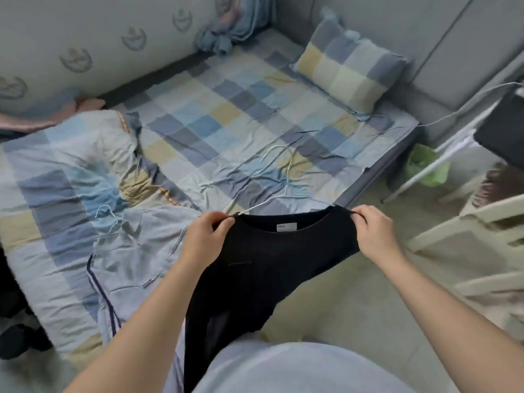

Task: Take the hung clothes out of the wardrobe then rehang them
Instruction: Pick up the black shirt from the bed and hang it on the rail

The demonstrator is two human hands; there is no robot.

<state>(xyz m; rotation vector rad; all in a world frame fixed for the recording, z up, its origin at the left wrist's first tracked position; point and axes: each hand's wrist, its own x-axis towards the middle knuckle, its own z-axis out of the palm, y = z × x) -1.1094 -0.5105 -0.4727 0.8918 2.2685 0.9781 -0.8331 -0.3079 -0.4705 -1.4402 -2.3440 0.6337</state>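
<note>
A black top (269, 251) hangs stretched above the edge of the bed (226, 109). The left grip (208, 236) and the right grip (374, 234) each pinch a shoulder, while a white wire hanger (249, 209) pokes out beside the left thumb.

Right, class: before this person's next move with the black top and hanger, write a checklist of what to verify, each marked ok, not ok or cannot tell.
1. Left hand grips the top at one shoulder: ok.
2. Right hand grips the other shoulder: ok.
3. Neckline stretched open: ok.
4. Hanger through both shoulders: not ok, mostly outside.
5. Hanger tip inside the top: cannot tell.
</note>
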